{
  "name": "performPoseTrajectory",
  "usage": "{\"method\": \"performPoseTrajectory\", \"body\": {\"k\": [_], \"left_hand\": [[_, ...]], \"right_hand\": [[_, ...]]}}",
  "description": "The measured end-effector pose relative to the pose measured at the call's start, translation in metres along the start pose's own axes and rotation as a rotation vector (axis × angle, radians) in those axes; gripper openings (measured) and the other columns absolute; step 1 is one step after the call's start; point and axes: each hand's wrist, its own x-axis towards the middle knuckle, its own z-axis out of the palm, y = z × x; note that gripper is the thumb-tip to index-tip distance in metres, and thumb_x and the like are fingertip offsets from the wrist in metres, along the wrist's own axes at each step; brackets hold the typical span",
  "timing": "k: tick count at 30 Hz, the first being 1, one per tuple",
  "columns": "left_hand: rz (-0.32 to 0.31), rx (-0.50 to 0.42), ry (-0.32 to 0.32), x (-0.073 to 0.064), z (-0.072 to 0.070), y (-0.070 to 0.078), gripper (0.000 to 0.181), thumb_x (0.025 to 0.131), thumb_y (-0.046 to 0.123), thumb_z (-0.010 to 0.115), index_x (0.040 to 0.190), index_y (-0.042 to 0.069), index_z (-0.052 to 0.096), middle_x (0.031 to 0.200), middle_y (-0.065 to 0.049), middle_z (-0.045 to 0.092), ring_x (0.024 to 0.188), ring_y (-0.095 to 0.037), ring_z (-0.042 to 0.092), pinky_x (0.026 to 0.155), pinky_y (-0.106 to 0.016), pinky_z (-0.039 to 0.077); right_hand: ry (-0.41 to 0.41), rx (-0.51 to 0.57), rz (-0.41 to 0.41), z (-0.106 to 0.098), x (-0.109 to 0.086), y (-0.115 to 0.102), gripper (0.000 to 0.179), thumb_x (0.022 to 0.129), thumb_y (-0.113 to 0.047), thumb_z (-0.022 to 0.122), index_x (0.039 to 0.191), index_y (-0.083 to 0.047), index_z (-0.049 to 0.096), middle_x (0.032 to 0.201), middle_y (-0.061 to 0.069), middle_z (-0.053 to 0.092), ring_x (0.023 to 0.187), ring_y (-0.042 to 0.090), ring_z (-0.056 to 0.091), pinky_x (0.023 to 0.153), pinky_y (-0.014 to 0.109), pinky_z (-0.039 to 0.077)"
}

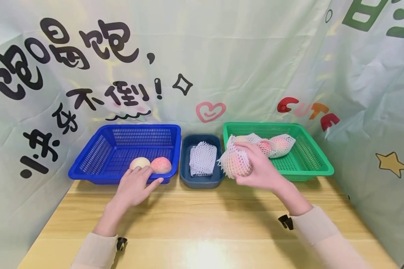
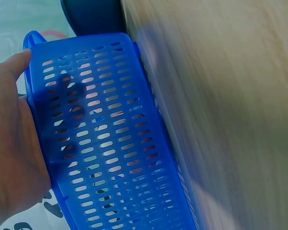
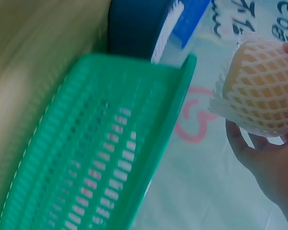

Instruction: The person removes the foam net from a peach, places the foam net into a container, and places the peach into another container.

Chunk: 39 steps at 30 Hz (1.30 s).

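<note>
White foam netting (image 1: 228, 160) wraps the peach (image 1: 239, 165) that our right hand (image 1: 260, 169) holds, its grip curled round the fruit through the mesh; we have it raised by the left front corner of the green basket (image 1: 301, 173), near the dark blue tray (image 1: 202, 183). At our left hand (image 1: 134, 189) the grip lies spread, thumb apart from the fingers, over the front rim of the blue basket (image 1: 94, 176); the fingers reach in at a pale peach (image 1: 139, 163), though we cannot tell how firmly the hidden fingertips touch it. Just right of that one sits a redder peach (image 1: 161, 164), both unwrapped and near the basket's front wall. Between the baskets, the tray holds white foam nets (image 1: 203, 158). Inside the green basket we see more netted peaches (image 1: 282, 144). All three containers stand in a row on the wooden worktop (image 1: 202, 216), before a pale cloth (image 1: 249, 59) printed with dark writing (image 1: 111, 41), a pink heart (image 1: 210, 120) and coloured letters (image 1: 314, 111).
</note>
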Motion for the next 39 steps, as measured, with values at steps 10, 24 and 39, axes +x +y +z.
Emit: {"method": "performPoseTrajectory", "body": {"k": [10,24,39], "left_hand": [[0.004,0.003,0.003,0.0,-0.001,0.0,0.046,0.104,0.055,0.054,0.107,0.011,0.065,0.111,-0.006,0.07,0.105,-0.032,0.062,0.088,-0.052,0.045],[0.01,0.005,0.017,0.0,0.0,0.0,0.047,0.103,0.055,0.055,0.109,0.01,0.067,0.112,-0.007,0.07,0.105,-0.032,0.062,0.086,-0.051,0.045],[0.005,-0.002,0.011,0.0,0.0,0.0,0.049,0.103,0.056,0.054,0.111,0.01,0.067,0.117,-0.007,0.07,0.106,-0.032,0.061,0.086,-0.05,0.045]], "right_hand": [[-0.122,-0.051,-0.157,0.037,-0.003,-0.024,0.082,0.061,-0.027,0.086,0.136,-0.006,0.06,0.143,0.01,0.058,0.125,0.029,0.053,0.097,0.055,0.054],[-0.39,-0.127,-0.255,0.092,-0.023,-0.034,0.084,0.063,-0.033,0.088,0.139,-0.012,0.059,0.142,0.001,0.057,0.121,0.019,0.051,0.101,0.04,0.051],[-0.554,-0.096,-0.195,0.104,-0.031,-0.04,0.092,0.071,-0.032,0.089,0.152,-0.012,0.049,0.155,0.003,0.049,0.142,0.022,0.047,0.115,0.043,0.042]]}}
